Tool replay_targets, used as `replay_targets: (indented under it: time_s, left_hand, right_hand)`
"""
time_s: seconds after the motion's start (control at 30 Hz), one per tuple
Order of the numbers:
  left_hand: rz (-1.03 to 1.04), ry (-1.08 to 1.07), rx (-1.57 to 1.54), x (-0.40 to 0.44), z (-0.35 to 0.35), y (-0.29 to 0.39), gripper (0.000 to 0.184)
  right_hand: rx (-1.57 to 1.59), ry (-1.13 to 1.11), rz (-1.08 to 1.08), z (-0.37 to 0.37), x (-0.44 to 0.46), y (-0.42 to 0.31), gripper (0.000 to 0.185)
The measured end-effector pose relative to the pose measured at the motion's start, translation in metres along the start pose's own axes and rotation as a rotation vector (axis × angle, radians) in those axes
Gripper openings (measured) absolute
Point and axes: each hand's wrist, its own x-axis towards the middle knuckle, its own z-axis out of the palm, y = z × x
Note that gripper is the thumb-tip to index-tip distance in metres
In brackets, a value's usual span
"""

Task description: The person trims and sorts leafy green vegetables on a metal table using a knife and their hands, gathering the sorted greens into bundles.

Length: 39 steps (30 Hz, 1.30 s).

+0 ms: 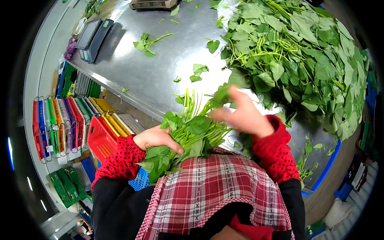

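Note:
My left hand (159, 140) is closed around a bunch of leafy green stems (196, 138), held against the front of a checked apron. The leaves look like sweet potato greens. My right hand (246, 116) is over the right end of the bunch, its fingers smeared by motion. A green leaf (221, 96) shows at those fingers, but whether they grip it is unclear. To the right of that hand rises a large heap of the same greens (296, 60) on the metal table (160, 76).
Loose sprigs (148, 43) and leaf bits lie scattered over the table. A scale (94, 40) stands at its left edge, with another device (154, 4) at the far side. Colourful plastic crates (64, 124) are stacked at left. The table's right corner has a blue edge (326, 170).

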Motion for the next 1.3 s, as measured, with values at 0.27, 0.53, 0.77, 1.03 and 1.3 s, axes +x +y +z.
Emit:
replay_targets:
  time_s: [0.27,0.53,0.77,1.03,1.3]
  left_hand:
    - [0.052,0.117,0.198,-0.018,0.015,0.000,0.054]
    - [-0.103,0.102,0.303,-0.025,0.021,0.020,0.047]
    - [0.215,0.162,0.398,-0.018,0.019,0.013,0.039]
    - [0.007,0.139,0.646,-0.021,0.016,0.030,0.043]
    - [0.035,0.131,0.607,-0.018,0.016,0.030,0.042]
  right_hand:
    - [0.676,0.313,0.338,-0.042,0.007,0.009,0.021]
    - [0.222,-0.253,0.333,-0.004,0.009,0.007,0.029]
    - [0.020,-0.468,0.160,-0.011,0.023,-0.014,0.030]
    - [0.848,0.262,0.362,-0.037,0.026,0.009,0.021]
    - [0.493,0.360,0.245,-0.057,0.017,0.005,0.026]
